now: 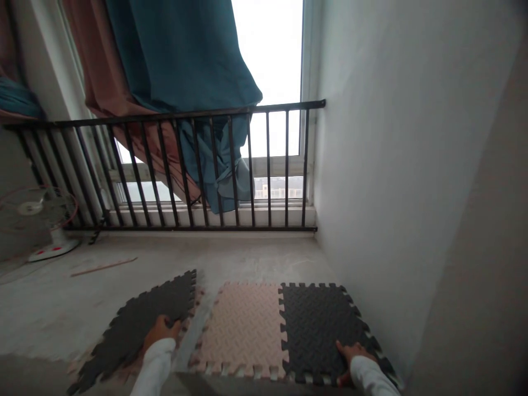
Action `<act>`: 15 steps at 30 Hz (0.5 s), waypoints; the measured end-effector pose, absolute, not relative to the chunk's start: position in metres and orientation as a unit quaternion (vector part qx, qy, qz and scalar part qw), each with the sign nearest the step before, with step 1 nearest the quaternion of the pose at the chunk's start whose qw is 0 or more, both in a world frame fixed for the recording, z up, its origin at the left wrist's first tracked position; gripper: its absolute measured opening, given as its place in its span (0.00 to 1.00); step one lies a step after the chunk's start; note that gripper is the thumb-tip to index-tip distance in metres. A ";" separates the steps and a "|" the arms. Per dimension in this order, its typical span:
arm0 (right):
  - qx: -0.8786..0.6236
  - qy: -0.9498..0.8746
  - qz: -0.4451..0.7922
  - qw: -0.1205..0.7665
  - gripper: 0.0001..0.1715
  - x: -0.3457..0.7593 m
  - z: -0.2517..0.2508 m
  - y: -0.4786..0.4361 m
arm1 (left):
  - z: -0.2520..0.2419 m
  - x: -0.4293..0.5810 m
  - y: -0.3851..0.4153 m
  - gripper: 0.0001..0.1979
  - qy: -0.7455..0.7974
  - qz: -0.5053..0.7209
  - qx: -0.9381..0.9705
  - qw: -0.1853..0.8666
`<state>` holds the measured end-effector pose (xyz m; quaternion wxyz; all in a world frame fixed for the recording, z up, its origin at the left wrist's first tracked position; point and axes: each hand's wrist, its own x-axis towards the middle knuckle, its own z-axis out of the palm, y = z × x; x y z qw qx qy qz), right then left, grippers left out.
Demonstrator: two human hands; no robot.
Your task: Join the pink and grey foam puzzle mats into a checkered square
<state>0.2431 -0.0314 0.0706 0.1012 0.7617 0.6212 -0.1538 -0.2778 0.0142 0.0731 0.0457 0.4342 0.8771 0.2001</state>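
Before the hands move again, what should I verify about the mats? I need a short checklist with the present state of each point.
1. The left hand touches the left dark mat: ok, at its near right edge.
2. The right hand rests on the right dark mat: ok, at its near corner.
3. The pink mat is locked to the right dark mat: ok, teeth mesh along the seam.
4. The left dark mat is joined to the pink mat: not ok; bare floor shows between them, and it lies skewed.
5. What lies under the left dark mat: cannot tell; only a pale edge shows.
6. The stick is away from the mats: ok.
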 end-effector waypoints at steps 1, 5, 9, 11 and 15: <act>0.763 0.618 -0.156 0.105 0.54 0.243 0.071 -0.031 | 0.087 -0.263 0.022 0.11 0.865 0.215 0.450 0.055; 0.763 0.612 -0.174 0.114 0.50 0.241 0.074 -0.032 | 0.135 -0.180 0.046 0.11 0.822 0.331 0.462 0.032; 0.762 0.610 -0.183 0.114 0.52 0.240 0.079 -0.035 | 0.148 -0.059 0.038 0.16 0.706 0.345 0.604 0.132; 0.764 0.602 -0.185 0.142 0.56 0.239 0.081 -0.037 | 0.139 0.003 0.021 0.25 0.620 0.292 0.710 0.160; 0.763 0.597 -0.182 0.170 0.55 0.236 0.085 -0.044 | 0.106 0.064 -0.009 0.40 0.577 0.142 0.777 0.210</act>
